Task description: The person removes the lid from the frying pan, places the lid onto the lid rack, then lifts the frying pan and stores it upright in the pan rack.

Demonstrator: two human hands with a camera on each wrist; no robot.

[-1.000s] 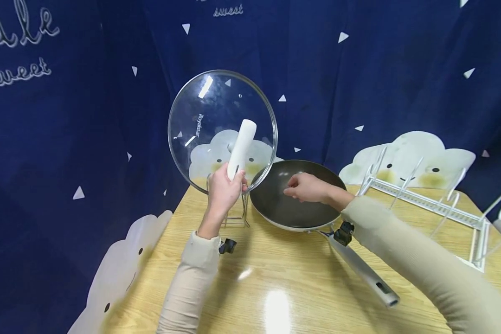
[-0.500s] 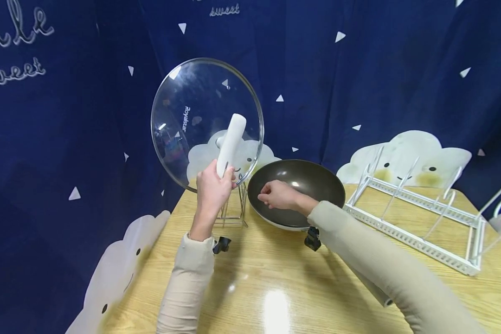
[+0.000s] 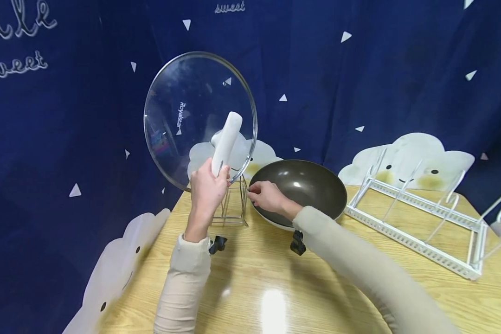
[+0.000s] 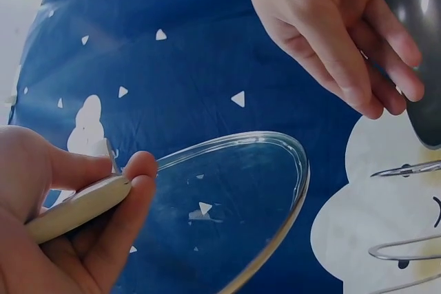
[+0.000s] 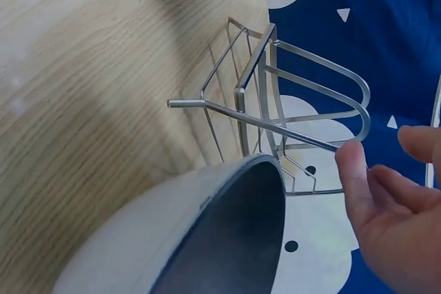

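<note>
My left hand (image 3: 208,188) grips the lower end of the white handle (image 3: 227,144) on a round glass pan lid (image 3: 192,93). Held upright, the lid stands in the air with its metal rim around it. Over the left side of a dark wok (image 3: 313,181), my right hand (image 3: 269,197) hovers with loosely bent fingers and nothing in them. A wire rack (image 3: 232,211) stands left of the wok, partly behind the left hand and lid. In the right wrist view a fingertip (image 5: 353,160) overlaps the end of the rack's wire; the left wrist view shows a gap between them.
To the right on the wooden table (image 3: 250,287) lies a white rack (image 3: 413,236) with upright wire dividers. A blue curtain (image 3: 309,69) hangs behind, and cloud-shaped panels (image 3: 413,157) edge the table. The wok's handle is hidden beneath the right sleeve.
The lid, in my left hand, has moved left and slightly up. My right hand has moved left across the wok, closer to the wire rack.
</note>
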